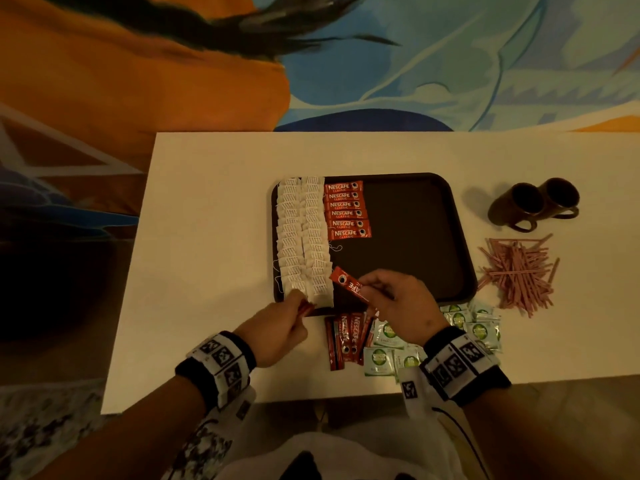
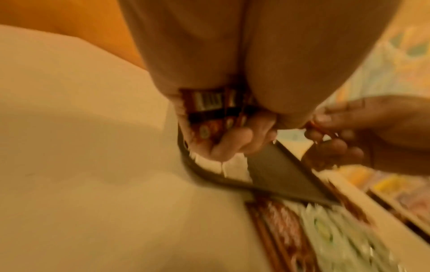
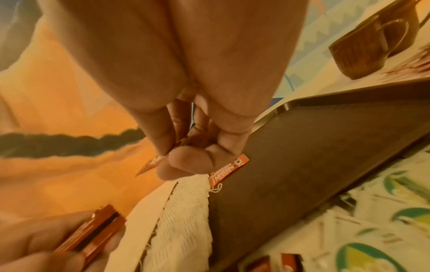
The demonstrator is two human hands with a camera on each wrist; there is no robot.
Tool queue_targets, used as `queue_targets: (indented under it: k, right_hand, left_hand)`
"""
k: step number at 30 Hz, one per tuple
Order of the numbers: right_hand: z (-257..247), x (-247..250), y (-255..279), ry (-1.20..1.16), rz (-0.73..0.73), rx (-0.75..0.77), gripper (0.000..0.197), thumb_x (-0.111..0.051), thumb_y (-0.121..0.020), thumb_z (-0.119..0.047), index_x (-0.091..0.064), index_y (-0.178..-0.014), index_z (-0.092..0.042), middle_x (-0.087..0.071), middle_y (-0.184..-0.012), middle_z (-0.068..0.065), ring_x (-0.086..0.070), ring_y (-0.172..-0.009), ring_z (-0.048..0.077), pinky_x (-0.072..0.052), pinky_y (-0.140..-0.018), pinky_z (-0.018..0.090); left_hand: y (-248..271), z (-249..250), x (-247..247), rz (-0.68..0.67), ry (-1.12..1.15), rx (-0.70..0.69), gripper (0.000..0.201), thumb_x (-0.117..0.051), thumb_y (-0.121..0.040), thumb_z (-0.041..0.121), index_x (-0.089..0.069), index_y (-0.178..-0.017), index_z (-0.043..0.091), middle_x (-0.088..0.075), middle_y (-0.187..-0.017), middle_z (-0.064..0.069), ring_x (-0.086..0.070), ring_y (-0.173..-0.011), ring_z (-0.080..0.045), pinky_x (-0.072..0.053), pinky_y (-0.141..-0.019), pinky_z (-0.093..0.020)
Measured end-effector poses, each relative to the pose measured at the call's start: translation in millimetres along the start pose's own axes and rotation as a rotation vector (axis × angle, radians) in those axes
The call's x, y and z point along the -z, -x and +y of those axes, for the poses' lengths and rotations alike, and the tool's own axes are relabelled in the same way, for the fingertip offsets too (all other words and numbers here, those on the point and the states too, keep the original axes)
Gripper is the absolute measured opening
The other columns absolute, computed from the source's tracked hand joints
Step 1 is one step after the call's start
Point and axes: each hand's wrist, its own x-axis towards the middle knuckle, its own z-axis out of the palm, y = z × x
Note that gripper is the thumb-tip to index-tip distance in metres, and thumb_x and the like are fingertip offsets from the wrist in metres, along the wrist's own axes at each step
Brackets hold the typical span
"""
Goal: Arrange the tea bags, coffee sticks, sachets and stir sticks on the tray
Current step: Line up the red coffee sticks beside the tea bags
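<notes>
A dark tray (image 1: 415, 220) lies on the white table. Two columns of white tea bags (image 1: 304, 237) fill its left side, and a row of red coffee sticks (image 1: 346, 211) lies beside them. My right hand (image 1: 367, 285) pinches one red coffee stick (image 1: 349, 284) above the tray's near left part; the pinched stick (image 3: 151, 163) also shows in the right wrist view. My left hand (image 1: 301, 304) grips a small bundle of coffee sticks (image 2: 209, 110) at the tray's near left corner. Green sachets (image 1: 398, 351) and pink stir sticks (image 1: 516, 271) lie on the table.
Several loose coffee sticks (image 1: 346, 336) lie on the table just in front of the tray. Two brown mugs (image 1: 533, 202) lie on their sides at the right, behind the stir sticks. The tray's right half is bare.
</notes>
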Motion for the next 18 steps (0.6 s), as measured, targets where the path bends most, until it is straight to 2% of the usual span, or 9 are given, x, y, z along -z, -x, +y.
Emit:
queue_targets:
  k: [3,6,7,9,11,13,15,18]
  right_hand:
    - [-9,4,-8,-0.091,-0.020,-0.008,0.012,-0.068,-0.097,-0.022,-0.074,-0.107,-0.027,-0.075,-0.082,-0.005,-0.071,-0.068,0.011,-0.056,-0.064,0.026]
    - [-16,7,-15,-0.154,-0.040,-0.005,0.012,-0.070,-0.096,-0.022,-0.075,-0.105,-0.028,-0.076,-0.086,-0.005,-0.071,-0.071,0.013,-0.057,-0.066,0.028]
    - [-18,8,-18,-0.177,-0.041,-0.007,0.012,-0.070,-0.095,-0.021,-0.075,-0.104,-0.028,-0.076,-0.088,-0.004,-0.071,-0.073,0.013,-0.057,-0.067,0.029]
    - [-19,9,-22,-0.208,-0.033,0.001,0.013,-0.072,-0.095,-0.019,-0.075,-0.103,-0.028,-0.076,-0.090,-0.003,-0.072,-0.075,0.014,-0.058,-0.068,0.029]
    - [-19,12,-26,-0.226,-0.029,0.017,0.014,-0.073,-0.093,-0.018,-0.076,-0.103,-0.028,-0.076,-0.089,-0.002,-0.071,-0.075,0.014,-0.057,-0.068,0.029]
    - [-20,17,-28,-0.246,-0.034,0.032,0.016,-0.075,-0.092,-0.017,-0.076,-0.103,-0.028,-0.076,-0.090,-0.002,-0.070,-0.074,0.011,-0.056,-0.067,0.027]
    - [-21,22,-31,-0.272,-0.009,0.047,0.020,-0.078,-0.089,-0.014,-0.076,-0.105,-0.026,-0.076,-0.093,-0.003,-0.069,-0.076,0.006,-0.056,-0.067,0.024]
    - [-23,29,-38,-0.453,0.088,0.061,0.027,-0.077,-0.087,-0.004,-0.073,-0.111,-0.016,-0.075,-0.100,0.005,-0.072,-0.088,0.014,-0.060,-0.073,0.029]
  left_hand:
    - [-12,7,21,0.197,0.121,0.005,0.015,-0.052,-0.103,0.031,-0.045,-0.112,0.021,-0.064,-0.085,0.000,-0.060,-0.067,-0.017,-0.042,-0.057,-0.026]
    - [-26,18,40,0.364,0.246,0.009,0.028,-0.053,-0.099,0.054,-0.055,-0.102,0.026,-0.066,-0.081,0.004,-0.063,-0.067,-0.014,-0.048,-0.060,-0.028]
    - [-30,22,45,0.395,0.296,0.010,0.029,-0.054,-0.098,0.057,-0.059,-0.099,0.028,-0.066,-0.077,0.007,-0.062,-0.065,-0.011,-0.048,-0.060,-0.029]
    - [-37,29,52,0.401,0.474,0.008,0.026,-0.058,-0.097,0.054,-0.063,-0.092,0.029,-0.059,-0.063,0.014,-0.053,-0.052,-0.009,-0.044,-0.057,-0.032]
    - [-41,36,56,0.372,0.631,0.001,0.021,-0.063,-0.096,0.048,-0.065,-0.086,0.030,-0.053,-0.055,0.013,-0.047,-0.046,-0.008,-0.041,-0.053,-0.031]
    - [-45,39,57,0.354,0.614,-0.033,0.015,-0.071,-0.092,0.044,-0.068,-0.089,0.030,-0.062,-0.062,0.011,-0.052,-0.050,-0.008,-0.044,-0.054,-0.029]
    - [-49,38,56,0.351,0.532,-0.040,0.012,-0.078,-0.087,0.037,-0.071,-0.092,0.029,-0.071,-0.076,0.011,-0.061,-0.060,-0.003,-0.047,-0.059,-0.023]
    - [-56,38,51,0.278,0.497,-0.031,0.020,-0.086,-0.081,0.030,-0.072,-0.094,0.027,-0.075,-0.087,0.011,-0.069,-0.074,-0.001,-0.050,-0.067,-0.020]
